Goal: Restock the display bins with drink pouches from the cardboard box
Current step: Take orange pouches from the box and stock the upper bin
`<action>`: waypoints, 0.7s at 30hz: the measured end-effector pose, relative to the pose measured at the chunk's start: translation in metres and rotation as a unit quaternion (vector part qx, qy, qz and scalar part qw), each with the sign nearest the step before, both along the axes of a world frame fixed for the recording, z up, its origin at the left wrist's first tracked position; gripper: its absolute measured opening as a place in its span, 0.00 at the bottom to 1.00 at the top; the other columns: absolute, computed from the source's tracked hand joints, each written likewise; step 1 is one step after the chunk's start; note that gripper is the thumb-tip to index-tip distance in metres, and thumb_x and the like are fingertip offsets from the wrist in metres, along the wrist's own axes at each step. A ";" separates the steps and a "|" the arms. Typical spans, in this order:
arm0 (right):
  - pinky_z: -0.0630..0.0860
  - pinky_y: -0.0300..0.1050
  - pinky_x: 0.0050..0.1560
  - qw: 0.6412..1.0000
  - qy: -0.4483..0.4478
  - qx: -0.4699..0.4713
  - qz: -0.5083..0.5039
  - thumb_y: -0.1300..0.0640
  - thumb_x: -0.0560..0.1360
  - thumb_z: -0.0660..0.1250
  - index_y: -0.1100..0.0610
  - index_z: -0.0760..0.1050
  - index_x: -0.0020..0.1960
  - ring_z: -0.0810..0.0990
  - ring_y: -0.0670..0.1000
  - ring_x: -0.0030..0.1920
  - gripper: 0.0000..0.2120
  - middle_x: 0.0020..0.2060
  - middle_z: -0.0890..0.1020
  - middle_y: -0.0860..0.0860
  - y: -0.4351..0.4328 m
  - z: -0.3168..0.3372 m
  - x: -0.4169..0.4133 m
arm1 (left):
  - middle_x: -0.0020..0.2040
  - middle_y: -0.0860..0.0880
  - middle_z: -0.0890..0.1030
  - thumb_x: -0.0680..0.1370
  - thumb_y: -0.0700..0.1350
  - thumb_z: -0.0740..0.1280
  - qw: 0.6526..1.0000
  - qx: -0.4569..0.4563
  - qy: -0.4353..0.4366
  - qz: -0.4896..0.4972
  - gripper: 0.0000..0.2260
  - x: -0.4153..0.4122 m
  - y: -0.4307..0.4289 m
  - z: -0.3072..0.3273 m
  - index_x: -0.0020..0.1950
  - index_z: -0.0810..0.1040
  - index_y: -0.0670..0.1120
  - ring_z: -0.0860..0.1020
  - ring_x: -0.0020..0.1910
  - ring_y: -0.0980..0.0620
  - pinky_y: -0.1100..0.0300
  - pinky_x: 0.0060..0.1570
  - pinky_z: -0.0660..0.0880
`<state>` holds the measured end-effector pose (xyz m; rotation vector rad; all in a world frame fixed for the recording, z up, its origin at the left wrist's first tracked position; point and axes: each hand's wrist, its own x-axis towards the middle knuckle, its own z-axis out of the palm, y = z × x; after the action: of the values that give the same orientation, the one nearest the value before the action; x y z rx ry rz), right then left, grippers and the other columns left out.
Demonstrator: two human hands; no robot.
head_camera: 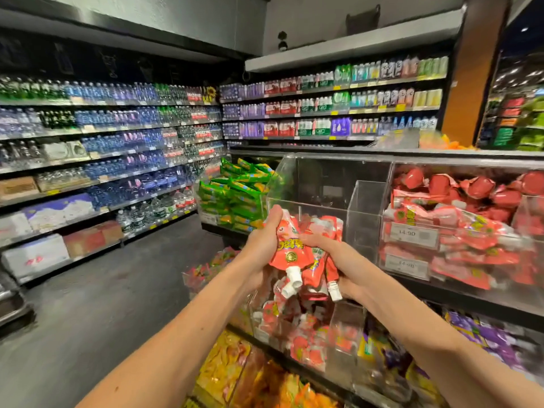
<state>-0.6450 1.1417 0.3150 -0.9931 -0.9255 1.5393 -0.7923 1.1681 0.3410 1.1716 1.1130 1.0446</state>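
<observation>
- You hold a bunch of red drink pouches [297, 254] at the centre of the frame, squeezed between both hands, their white spouts [291, 282] pointing down and toward you.
- Your left hand [263, 245] grips the bunch from the left, thumb up along its top edge; your right hand [338, 260] clamps it from the right, fingers curled over the front. The two hands sit close together, with only the pouches between them.
- The bunch hangs in front of the near wall of a clear display bin [321, 178], centre frame, where a few red pouches lie low inside.
- Just right of it, a second clear bin [391, 184] is piled high with red pouches [459, 225]; two price labels [409, 234] are on its front.
- To the left of the centre bin is a heap of green pouches [235, 195].
- Below your hands, a lower bin [344, 343] holds more red pouches; yellow and orange packets [223, 366] fill the bottom of the frame and purple packets [485, 334] the lower right.
- Shelves of bottled water [117, 142] run across the left and the back.
</observation>
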 end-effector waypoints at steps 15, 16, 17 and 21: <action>0.82 0.52 0.35 0.945 -0.142 0.096 -0.280 0.56 0.69 0.77 0.60 0.78 0.49 0.83 0.56 0.33 0.14 0.36 0.83 0.58 0.115 0.079 0.060 | 0.28 0.51 0.79 0.81 0.52 0.65 0.985 0.118 -0.051 -0.117 0.13 -0.005 0.178 0.059 0.41 0.79 0.45 0.76 0.23 0.57 0.66 0.23 0.71; 0.82 0.50 0.35 0.934 -0.154 0.102 -0.306 0.57 0.68 0.77 0.59 0.79 0.47 0.83 0.54 0.31 0.12 0.35 0.84 0.57 0.121 0.082 0.061 | 0.30 0.50 0.82 0.81 0.51 0.65 0.981 0.116 -0.063 -0.145 0.13 -0.003 0.189 0.061 0.43 0.80 0.44 0.80 0.26 0.56 0.66 0.26 0.75; 0.82 0.51 0.37 0.924 -0.163 0.103 -0.330 0.57 0.67 0.78 0.58 0.79 0.47 0.84 0.54 0.33 0.12 0.37 0.84 0.57 0.127 0.083 0.063 | 0.34 0.48 0.85 0.82 0.50 0.64 0.975 0.116 -0.074 -0.176 0.14 0.001 0.201 0.061 0.44 0.81 0.42 0.83 0.31 0.55 0.65 0.31 0.78; 0.83 0.58 0.46 0.886 -0.199 0.100 -0.408 0.49 0.55 0.81 0.57 0.81 0.49 0.85 0.58 0.41 0.26 0.42 0.86 0.58 0.141 0.083 0.066 | 0.42 0.44 0.86 0.82 0.47 0.62 0.953 0.096 -0.113 -0.264 0.13 0.015 0.245 0.059 0.49 0.81 0.39 0.85 0.41 0.50 0.61 0.41 0.82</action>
<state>-0.5788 1.2827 0.3982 -1.3427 -0.7617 0.5289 -0.7774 1.4135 0.4004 1.3670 0.4799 0.8479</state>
